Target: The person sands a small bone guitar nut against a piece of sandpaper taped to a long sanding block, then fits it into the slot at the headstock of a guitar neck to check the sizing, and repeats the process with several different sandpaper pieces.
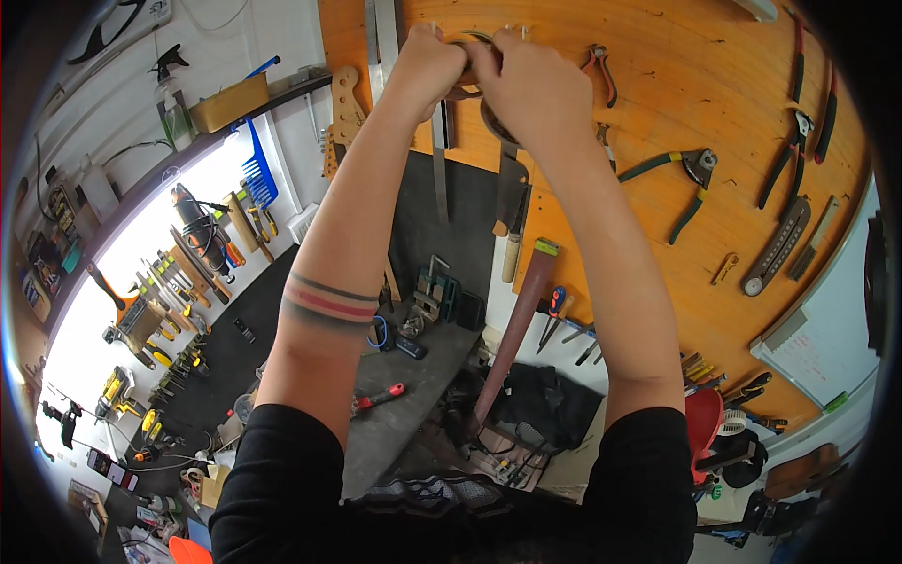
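At far left, a clear spray bottle point(171, 105) and a yellowish box point(228, 103) stand on a shelf above a lit tool rack, where a dark corded power tool point(199, 226) hangs near a blue comb-shaped piece point(258, 171). Below, a dark workbench point(399, 434) carries a small vise point(432, 296) and a red-handled tool point(383, 396).

Toward the centre, the left forearm, marked by dark and red bands, rises to the left hand point(432, 73), whose fingers curl at the left side of a dark ring-shaped item point(480, 38). This item lies at the upper edge, between the hands and against an orange-brown wooden panel point(648, 66). A broad blade point(510, 188) hangs below. Just to the right, the right hand point(543, 89) bends over the item's other side; the two hands are close together, and whether either is clamped on it cannot be told, since the fingertips are hidden.

Farther right, green-handled cutters point(701, 167) and black-handled pliers point(800, 127) hang on the panel, with a whiteboard point(822, 348) at its lower right.
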Motion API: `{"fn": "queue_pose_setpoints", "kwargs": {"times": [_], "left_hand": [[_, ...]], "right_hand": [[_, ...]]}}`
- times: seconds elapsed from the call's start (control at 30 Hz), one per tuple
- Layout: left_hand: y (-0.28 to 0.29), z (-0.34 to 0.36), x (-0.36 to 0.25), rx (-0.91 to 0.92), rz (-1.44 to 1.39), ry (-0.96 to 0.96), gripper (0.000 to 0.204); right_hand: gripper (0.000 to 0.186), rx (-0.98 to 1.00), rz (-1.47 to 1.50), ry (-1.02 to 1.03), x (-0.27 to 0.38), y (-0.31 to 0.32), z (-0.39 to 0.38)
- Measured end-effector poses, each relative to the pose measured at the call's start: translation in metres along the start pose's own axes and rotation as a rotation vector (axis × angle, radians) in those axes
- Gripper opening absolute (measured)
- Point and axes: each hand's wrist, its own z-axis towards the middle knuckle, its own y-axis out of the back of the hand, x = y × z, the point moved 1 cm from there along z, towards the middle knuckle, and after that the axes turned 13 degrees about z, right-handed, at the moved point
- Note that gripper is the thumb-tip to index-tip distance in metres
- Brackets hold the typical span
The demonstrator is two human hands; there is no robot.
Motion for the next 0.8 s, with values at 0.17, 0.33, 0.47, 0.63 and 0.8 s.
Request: {"fn": "queue_pose_setpoints", "kwargs": {"times": [0.17,0.33,0.47,0.63,0.8], "left_hand": [[-0.016,0.000,0.011,0.091,-0.053,-0.003,0.066],[-0.034,-0.002,0.047,0.040,-0.307,-0.036,0.064],[-0.034,0.012,0.025,0.062,-0.034,-0.155,0.033],[-0.035,-0.023,0.083,-0.086,-0.023,-0.187,0.039],[-0.052,-0.165,0.129,0.057,-0.383,-0.058,0.052]], "right_hand": [[0.044,0.061,-0.041,-0.053,-0.030,-0.001,0.010],[0.042,0.043,-0.072,-0.042,-0.035,-0.020,0.009],[0.045,0.023,-0.208,-0.032,-0.053,-0.019,0.039],[0.048,0.090,-0.188,-0.202,-0.049,-0.016,-0.003],[0.032,0.299,0.494,-0.467,-0.065,-0.019,-0.148]]}}
